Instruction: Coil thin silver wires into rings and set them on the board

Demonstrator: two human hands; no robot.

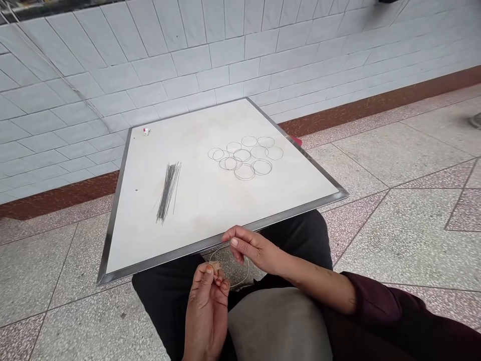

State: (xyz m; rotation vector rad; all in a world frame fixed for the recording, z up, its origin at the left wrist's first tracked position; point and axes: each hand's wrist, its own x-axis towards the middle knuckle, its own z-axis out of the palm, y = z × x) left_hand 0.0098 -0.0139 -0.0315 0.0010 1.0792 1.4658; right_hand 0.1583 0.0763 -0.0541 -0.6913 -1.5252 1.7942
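Observation:
Just below the table's front edge, over my lap, I hold a thin wire ring (248, 271). My left hand (208, 306) is closed, with thumb and fingers pinching the ring's left side. A small tan piece (215, 265), whose material I cannot make out, shows at those same fingertips. Curled over the top of the ring is my right hand (250, 246), its thumb and forefinger drawn together at the wire. On the table lie several overlapping wire rings (245, 172), right of the middle. A bundle of straight dark wires (168, 193) rests on the left side.
The white table (195, 200) has a raised metal rim and stands against a white tiled wall (188, 60). A small white and red object (146, 131) sits near its far left corner. A cable (75, 90) hangs down the wall. Speckled stone floor surrounds the table.

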